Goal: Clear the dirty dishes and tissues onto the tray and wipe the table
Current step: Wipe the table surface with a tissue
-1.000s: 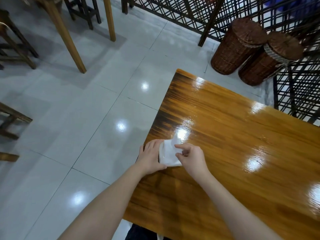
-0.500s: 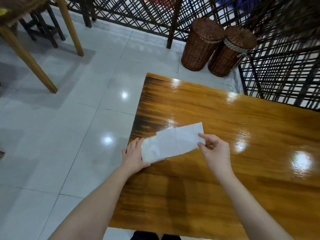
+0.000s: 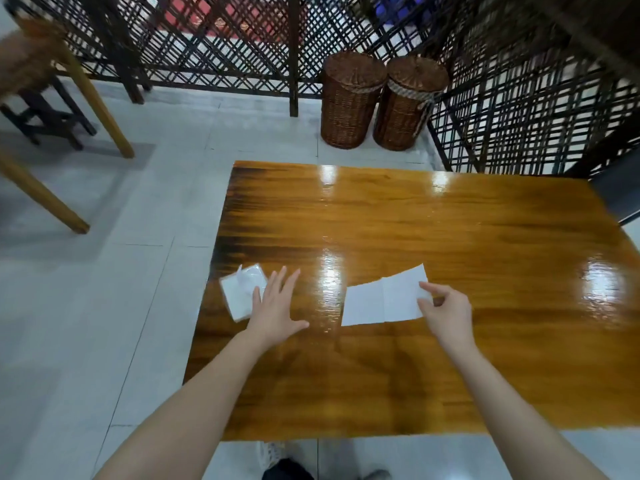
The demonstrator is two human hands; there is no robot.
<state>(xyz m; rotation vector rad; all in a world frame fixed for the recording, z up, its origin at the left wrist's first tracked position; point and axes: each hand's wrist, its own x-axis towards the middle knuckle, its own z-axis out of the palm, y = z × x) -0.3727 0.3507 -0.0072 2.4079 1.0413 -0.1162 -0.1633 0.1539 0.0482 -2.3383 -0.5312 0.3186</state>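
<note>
The right hand (image 3: 446,315) pinched the edge of a thin tissue (image 3: 377,303) spread over the desk (image 3: 467,233) just to its left. Light, limp and easily torn, it would probably wipe better bunched up. The left hand (image 3: 275,308) was spread and empty, beside a tissue pack (image 3: 239,297).

No lettering, label, brand or number can be read anywhere. The wrapper of the tissue pack (image 3: 242,294), at nine o'clock on the table (image 3: 485,271), is too blurred to show print, and the tissue (image 3: 381,301) is plain white.
</note>
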